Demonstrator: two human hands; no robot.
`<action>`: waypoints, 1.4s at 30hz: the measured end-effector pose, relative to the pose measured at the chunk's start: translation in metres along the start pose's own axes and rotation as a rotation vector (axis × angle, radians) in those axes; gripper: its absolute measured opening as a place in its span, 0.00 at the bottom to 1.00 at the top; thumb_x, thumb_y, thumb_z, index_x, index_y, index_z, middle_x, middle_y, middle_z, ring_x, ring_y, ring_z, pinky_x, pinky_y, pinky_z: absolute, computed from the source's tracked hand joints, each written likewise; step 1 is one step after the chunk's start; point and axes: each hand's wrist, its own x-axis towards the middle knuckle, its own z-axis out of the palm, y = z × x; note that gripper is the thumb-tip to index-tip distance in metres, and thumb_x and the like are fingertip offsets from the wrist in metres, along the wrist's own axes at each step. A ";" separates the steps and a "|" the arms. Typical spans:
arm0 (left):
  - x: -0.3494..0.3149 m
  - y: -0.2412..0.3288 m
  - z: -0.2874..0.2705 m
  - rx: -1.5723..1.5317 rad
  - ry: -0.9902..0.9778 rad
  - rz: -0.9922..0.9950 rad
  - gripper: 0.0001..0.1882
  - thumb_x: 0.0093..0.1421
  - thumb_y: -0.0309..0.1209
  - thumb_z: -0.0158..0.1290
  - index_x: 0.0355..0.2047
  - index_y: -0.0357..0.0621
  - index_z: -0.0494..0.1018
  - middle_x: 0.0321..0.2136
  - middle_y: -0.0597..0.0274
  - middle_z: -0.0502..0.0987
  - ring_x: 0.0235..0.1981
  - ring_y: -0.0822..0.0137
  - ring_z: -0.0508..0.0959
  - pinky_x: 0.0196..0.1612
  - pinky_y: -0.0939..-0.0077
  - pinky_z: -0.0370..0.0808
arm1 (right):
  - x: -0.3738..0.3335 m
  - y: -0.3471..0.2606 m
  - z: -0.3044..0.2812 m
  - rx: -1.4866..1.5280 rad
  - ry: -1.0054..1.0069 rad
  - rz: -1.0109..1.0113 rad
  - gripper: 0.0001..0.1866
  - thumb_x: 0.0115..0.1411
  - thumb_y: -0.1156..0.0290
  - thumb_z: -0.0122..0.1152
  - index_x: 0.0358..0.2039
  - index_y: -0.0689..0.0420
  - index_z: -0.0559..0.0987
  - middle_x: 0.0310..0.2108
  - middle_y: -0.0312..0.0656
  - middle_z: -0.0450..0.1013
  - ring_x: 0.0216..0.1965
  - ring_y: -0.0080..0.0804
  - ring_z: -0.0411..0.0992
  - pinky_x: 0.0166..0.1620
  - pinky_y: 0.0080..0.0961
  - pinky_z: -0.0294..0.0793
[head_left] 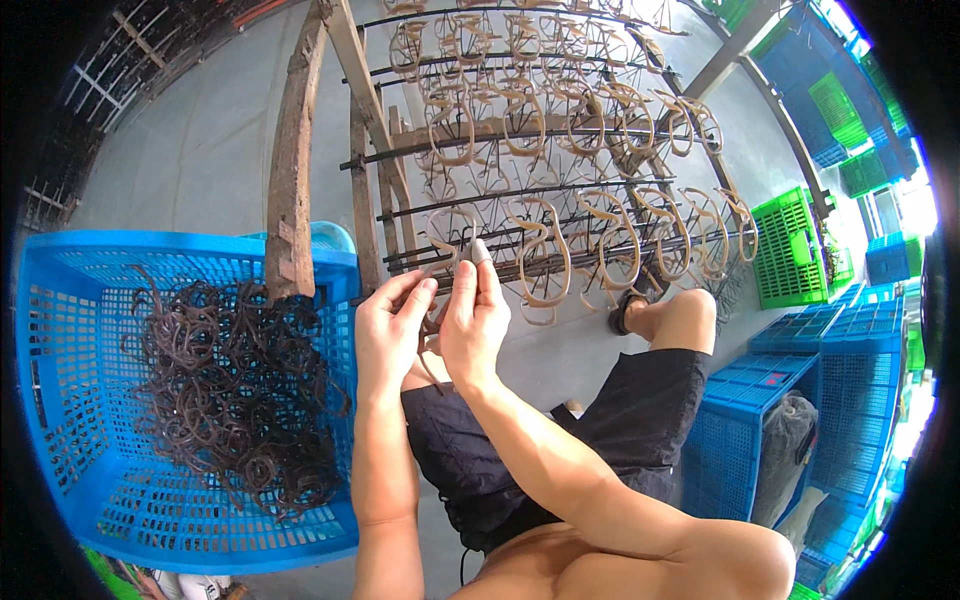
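Note:
In front of the rack's lower rods, my two hands are close together. My left hand (388, 328) has thumb and fingers pinched together, and a limp brown strand (431, 322) shows between it and the other hand, hanging down toward my lap. My right hand (472, 322) points upward with its fingers pressed together; a pale grey cover (480, 250) sits on one fingertip. What lies inside its pinch is hidden. Just beyond, tan looped strips (543, 255) hang in rows from dark rods (560, 190).
A blue slotted basket (190, 245) at left holds a tangled heap of dark curled strands (235, 390). A wooden post (292, 180) stands over its rim. Green crates (790, 250) and blue crates (740, 430) are stacked at right. My bent leg (655, 400) is below the rack.

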 end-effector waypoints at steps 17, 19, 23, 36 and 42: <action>0.018 0.001 -0.017 -0.214 -0.244 -0.207 0.10 0.59 0.33 0.51 0.29 0.38 0.75 0.21 0.66 0.76 0.12 0.83 0.64 0.14 0.88 0.59 | 0.003 -0.006 -0.011 -0.363 -0.102 -0.191 0.18 0.62 0.71 0.49 0.52 0.62 0.68 0.19 0.47 0.70 0.18 0.27 0.68 0.25 0.22 0.69; 0.017 -0.002 -0.015 -0.267 -0.256 -0.233 0.10 0.59 0.33 0.50 0.28 0.39 0.75 0.20 0.66 0.76 0.11 0.83 0.65 0.13 0.88 0.60 | 0.003 -0.006 -0.012 -0.325 -0.118 -0.164 0.18 0.62 0.70 0.49 0.53 0.61 0.68 0.18 0.45 0.71 0.18 0.25 0.69 0.24 0.22 0.69; 0.015 -0.003 -0.015 -0.283 -0.186 -0.271 0.08 0.59 0.33 0.51 0.26 0.42 0.72 0.20 0.65 0.75 0.12 0.79 0.68 0.14 0.89 0.62 | 0.002 -0.009 -0.006 -0.308 -0.102 -0.260 0.19 0.62 0.70 0.50 0.52 0.62 0.68 0.18 0.46 0.71 0.16 0.28 0.68 0.22 0.23 0.68; 0.003 0.023 0.013 0.033 -0.029 -0.146 0.12 0.56 0.36 0.54 0.32 0.39 0.73 0.21 0.68 0.74 0.13 0.83 0.65 0.14 0.88 0.60 | 0.001 -0.032 -0.075 -0.089 -0.539 -0.079 0.32 0.58 0.70 0.52 0.60 0.65 0.52 0.24 0.48 0.68 0.26 0.33 0.68 0.32 0.27 0.68; -0.006 0.035 -0.001 0.249 -0.074 -0.167 0.10 0.59 0.32 0.51 0.31 0.37 0.74 0.21 0.66 0.75 0.13 0.82 0.65 0.15 0.87 0.62 | 0.067 -0.105 -0.301 -0.402 -1.672 -0.169 0.21 0.60 0.60 0.53 0.50 0.61 0.70 0.36 0.48 0.72 0.39 0.39 0.71 0.44 0.28 0.70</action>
